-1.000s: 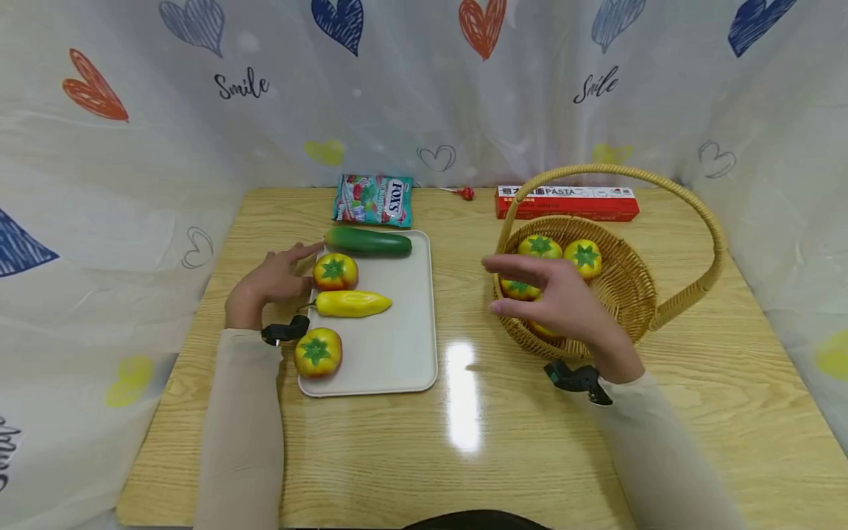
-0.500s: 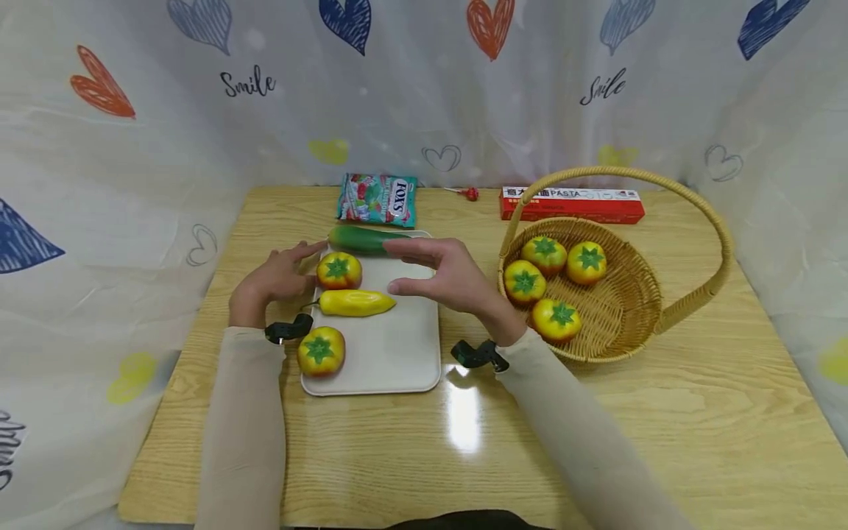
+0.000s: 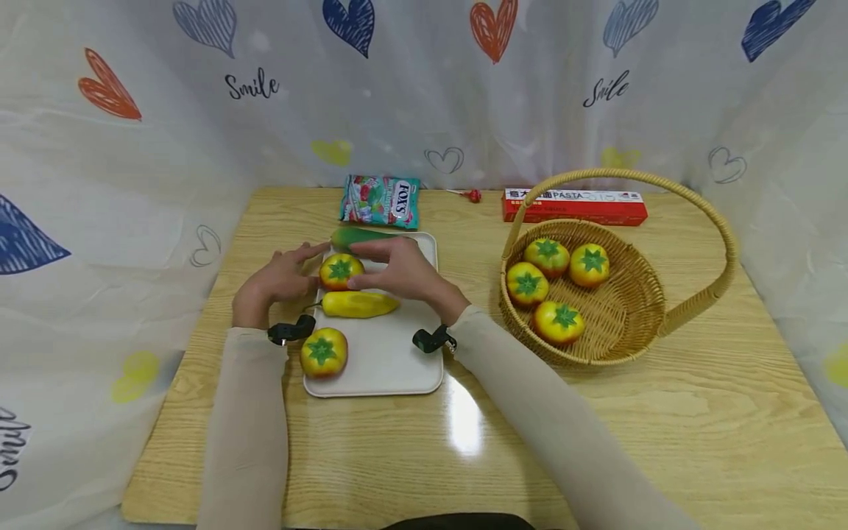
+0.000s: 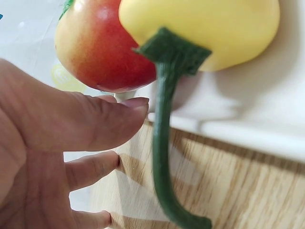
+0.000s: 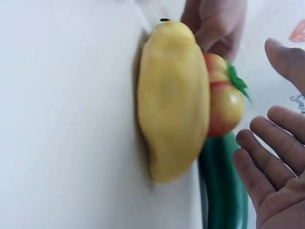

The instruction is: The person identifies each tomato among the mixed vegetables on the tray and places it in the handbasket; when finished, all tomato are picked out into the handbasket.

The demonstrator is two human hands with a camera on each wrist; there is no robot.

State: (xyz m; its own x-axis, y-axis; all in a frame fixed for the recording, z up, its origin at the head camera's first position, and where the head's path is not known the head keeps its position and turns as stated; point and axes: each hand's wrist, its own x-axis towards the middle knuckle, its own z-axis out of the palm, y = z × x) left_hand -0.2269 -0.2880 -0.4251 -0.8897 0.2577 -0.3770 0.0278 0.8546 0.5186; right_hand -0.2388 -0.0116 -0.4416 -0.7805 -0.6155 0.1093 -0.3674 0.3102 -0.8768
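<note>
On the white tray (image 3: pixel 397 368) sits a yellow-red persimmon (image 3: pixel 334 273) with a green star-shaped calyx, between a green cucumber (image 3: pixel 354 237) and a yellow pepper (image 3: pixel 358 305). My left hand (image 3: pixel 278 278) lies at the tray's left edge, fingers extended, thumb beside the persimmon in the left wrist view. My right hand (image 3: pixel 404 271) hovers over the tray on the persimmon's right, fingers straight, partly covering the cucumber. In the right wrist view its palm (image 5: pixel 281 191) faces the persimmon with a gap. Another persimmon (image 3: pixel 323 352) rests at the tray's lower left.
A wicker basket (image 3: pixel 616 309) with a tall handle holds several persimmons on the right. Along the back lie a FOX'S candy bag (image 3: pixel 380 201), a red lollipop (image 3: pixel 473 196) and a red pasta box (image 3: pixel 576 208).
My right hand has moved left from above the basket to the persimmon on the tray, its fingers held out. My left hand stays at the tray's left edge.
</note>
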